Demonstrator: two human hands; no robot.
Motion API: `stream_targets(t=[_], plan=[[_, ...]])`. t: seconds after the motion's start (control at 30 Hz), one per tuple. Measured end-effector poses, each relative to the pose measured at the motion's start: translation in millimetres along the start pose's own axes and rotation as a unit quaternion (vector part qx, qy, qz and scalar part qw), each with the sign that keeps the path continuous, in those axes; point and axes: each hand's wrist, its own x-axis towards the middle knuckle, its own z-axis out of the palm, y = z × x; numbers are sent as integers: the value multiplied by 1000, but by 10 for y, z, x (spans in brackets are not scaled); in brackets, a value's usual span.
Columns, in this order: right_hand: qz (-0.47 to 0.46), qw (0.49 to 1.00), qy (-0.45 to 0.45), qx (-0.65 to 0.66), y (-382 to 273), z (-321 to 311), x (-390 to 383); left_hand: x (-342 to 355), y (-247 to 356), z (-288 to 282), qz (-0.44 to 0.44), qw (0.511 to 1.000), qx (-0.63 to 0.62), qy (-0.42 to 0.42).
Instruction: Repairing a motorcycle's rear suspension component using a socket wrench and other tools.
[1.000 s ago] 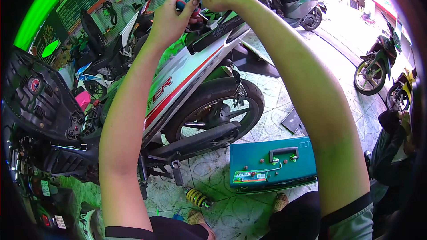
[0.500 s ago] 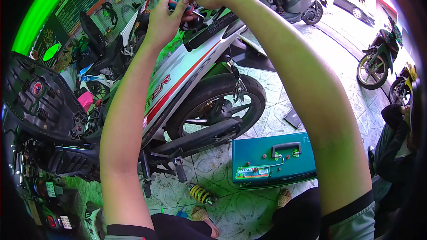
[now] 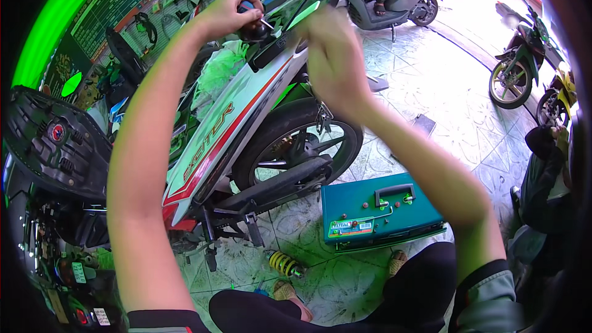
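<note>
At the tail of a white, red-striped plastic-bodied motorcycle (image 3: 216, 139), the left hand (image 3: 229, 15) grips a blue-handled tool with a slim metal shaft (image 3: 246, 6). The right hand (image 3: 335, 55) is blurred over the tail; its fingers' state cannot be told. Beside the motorcycle's rear wheel (image 3: 250, 163) sits a teal metal toolbox (image 3: 351, 198).

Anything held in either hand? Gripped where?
Left hand: a screwdriver, gripped by its handle, shaft sticking out. Right hand: motion-blurred, cannot tell if it holds anything.
</note>
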Motion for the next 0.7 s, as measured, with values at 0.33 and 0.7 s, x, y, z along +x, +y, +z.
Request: stream_targets(t=[0.33,0.7], plan=[[146,761,-600,198,-1304,-1647,-1867,289,308,-181,212,875,419,-119],[285,624,-720,107,-1025,-2164,-1750,413,385,-141,198,852,443,-195]])
